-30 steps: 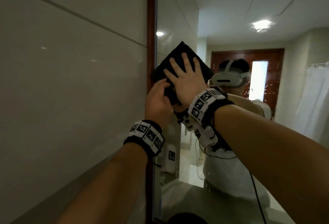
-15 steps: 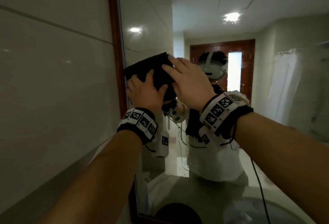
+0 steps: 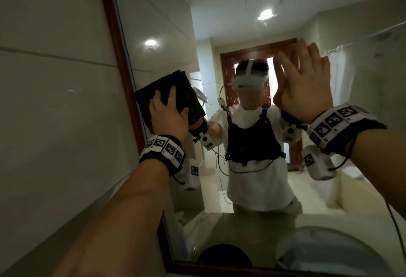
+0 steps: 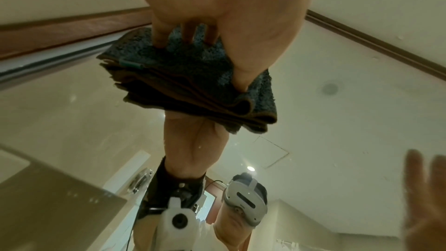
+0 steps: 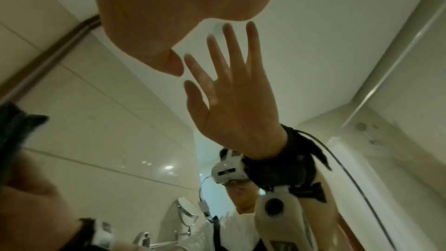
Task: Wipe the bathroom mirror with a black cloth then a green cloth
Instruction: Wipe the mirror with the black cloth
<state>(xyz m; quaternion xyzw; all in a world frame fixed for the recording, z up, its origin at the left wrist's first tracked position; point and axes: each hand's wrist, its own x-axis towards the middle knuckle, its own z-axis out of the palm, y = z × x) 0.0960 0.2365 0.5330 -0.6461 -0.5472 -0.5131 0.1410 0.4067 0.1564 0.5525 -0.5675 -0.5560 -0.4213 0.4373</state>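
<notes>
A folded black cloth [image 3: 151, 94] lies flat against the mirror [image 3: 219, 23], close to its brown wooden frame [image 3: 116, 41] on the left. My left hand [image 3: 169, 111] presses on the cloth with fingers spread; in the left wrist view the fingers [image 4: 159, 39] and thumb push into the black cloth [image 4: 193, 68]. My right hand [image 3: 307, 83] is held up flat and empty farther right, very near the glass. In the right wrist view my right hand [image 5: 169, 7] almost meets its own reflection, thumb to thumb. No green cloth is in view.
A glossy tiled wall [image 3: 55, 100] runs along the left of the frame. The mirror reflects me, a wooden door, a shower curtain and a sink basin [image 3: 329, 250] low down. A small round chrome mirror [image 5: 188, 215] appears in the reflection.
My right hand has come off the black cloth and swung right, flat and empty. My left hand alone now holds the cloth against the glass, a little lower by the frame.
</notes>
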